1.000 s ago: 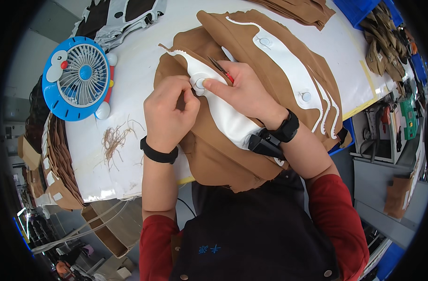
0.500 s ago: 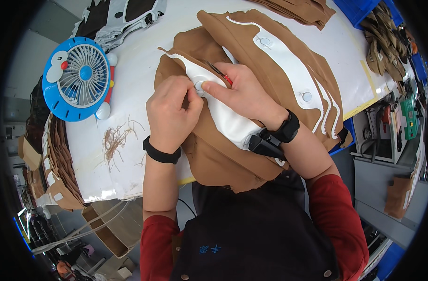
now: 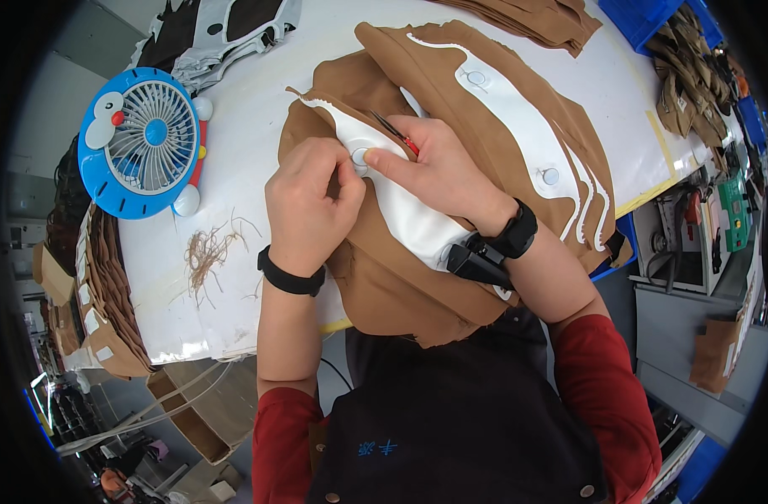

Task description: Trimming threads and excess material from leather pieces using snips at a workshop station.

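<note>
Brown fabric (image 3: 392,294) lies in a loose heap in front of me, with a white backing strip (image 3: 405,210) along its near piece. My left hand (image 3: 312,195) is closed at a round clear disc (image 3: 361,160) on that strip; its pinched fingertips hide what they hold, if anything. From the other side, my right hand (image 3: 439,168) rests its thumb on the disc's edge. The right fingers curl around slim thread snips (image 3: 397,134), red at the handle, dark blades pointing away up-left. A second white strip (image 3: 510,118) with two round discs lies on brown fabric to the right.
A blue fan (image 3: 140,143) stands at the left, with a tangle of brown threads (image 3: 207,256) nearby. Folded grey-and-dark pieces (image 3: 224,38) lie at the back left, brown pieces (image 3: 527,21) at the back. Stacked brown pieces (image 3: 111,294) hang at the left edge; a blue bin (image 3: 640,18) stands back right.
Both hands hold nearly the same pose at the disc. The whole scene sits very slightly shifted in the picture; nothing is visibly taken up or let go.
</note>
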Available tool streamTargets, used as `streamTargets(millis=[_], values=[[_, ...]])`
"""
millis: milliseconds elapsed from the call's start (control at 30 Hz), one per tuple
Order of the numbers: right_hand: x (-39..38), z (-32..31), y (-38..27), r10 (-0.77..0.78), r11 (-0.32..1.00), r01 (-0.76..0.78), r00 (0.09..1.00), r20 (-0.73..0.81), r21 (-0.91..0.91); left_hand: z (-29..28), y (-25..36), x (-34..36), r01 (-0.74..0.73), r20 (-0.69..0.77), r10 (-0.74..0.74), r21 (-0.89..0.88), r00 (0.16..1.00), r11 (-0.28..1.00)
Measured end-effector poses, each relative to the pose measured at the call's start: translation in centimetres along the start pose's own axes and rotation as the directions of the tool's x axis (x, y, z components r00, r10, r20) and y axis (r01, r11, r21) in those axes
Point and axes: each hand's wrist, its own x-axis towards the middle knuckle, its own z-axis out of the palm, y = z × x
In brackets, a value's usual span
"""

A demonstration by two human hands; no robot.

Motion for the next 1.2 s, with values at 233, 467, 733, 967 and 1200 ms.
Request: streamTargets(millis=[233, 467, 733, 967, 1200], values=[[-0.1, -0.1, 0.1, 0.004, 1.0, -0.004, 1.0, -0.022, 0.018, -0.4, 0.1, 0.2, 0.027, -0.004, -0.027, -0.064, 1.0, 0.998], [0.1, 0.0, 0.6, -0.032, 0.999, 0.031, 0.999, -0.026, -0.01, 0.0, 0.1, 0.2, 0.04, -0.001, -0.04, -0.049, 0.999, 0.998], [0.0, 0.0, 0.7, 0.01, 0.999, -0.009, 0.999, -0.041, 0.033, -0.9, -0.3, 0.1, 0.034, 0.068, -0.029, -0.066, 0.997, 0.997], [0.1, 0.1, 1.1, -0.024, 0.999, 0.026, 0.998, -0.051, 0.037, -1.0, 0.8, 0.1, 0.192, 0.112, -0.173, -0.188, 0.979, 0.963], [0.2, 0.1, 1.3, 0.006, 0.996, 0.0, 0.998, -0.069, 0.086, -1.9, 0.2, 0.0, 0.284, 0.201, -0.229, -0.315, 0.952, 0.906]])
